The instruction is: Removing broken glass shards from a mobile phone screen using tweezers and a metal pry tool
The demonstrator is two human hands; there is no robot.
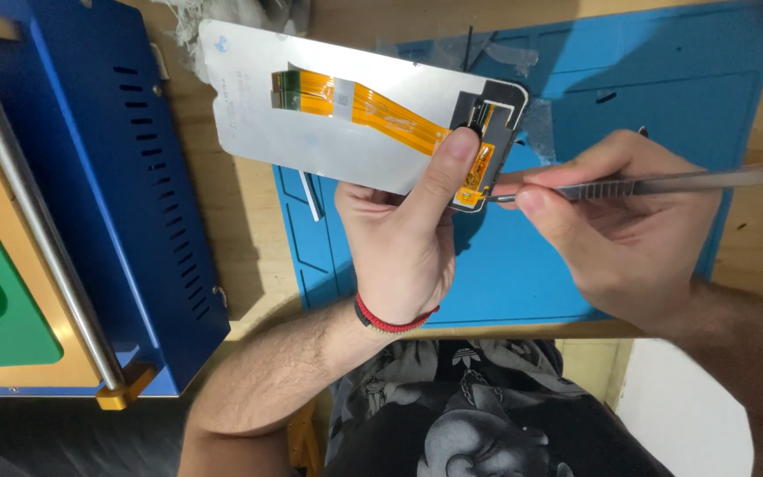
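A: Nearest to you, what do the hands have?

B: The left hand (399, 243), a red cord bracelet (390, 320) at its wrist, has its fingers closed on the corner of a phone display panel (346, 124), back side up, thumb pressed beside the black connector end. The right hand (615, 234) pinches a thin metal spudger (655, 184), fingers tight on the handle, its tip touching the panel's edge just by the orange flex cable (373, 104).

A: How would you work that well?

B: I'd keep the blade flat and shallow, prying at the edge and not into the cable, with the thumb steadying the panel against the push. A slip could crease the flex.

A: And where does the panel sit?

B: Held tilted above the blue work mat (523, 265), half over the wooden tabletop (253, 247).

A: Anything crowding it?

B: A blue machine (134, 177) with a metal bar stands close to the left, near the panel's far end. A small pale strip (312, 196) lies on the mat beneath. Farther back, clear film scraps (509, 55) rest on the mat.
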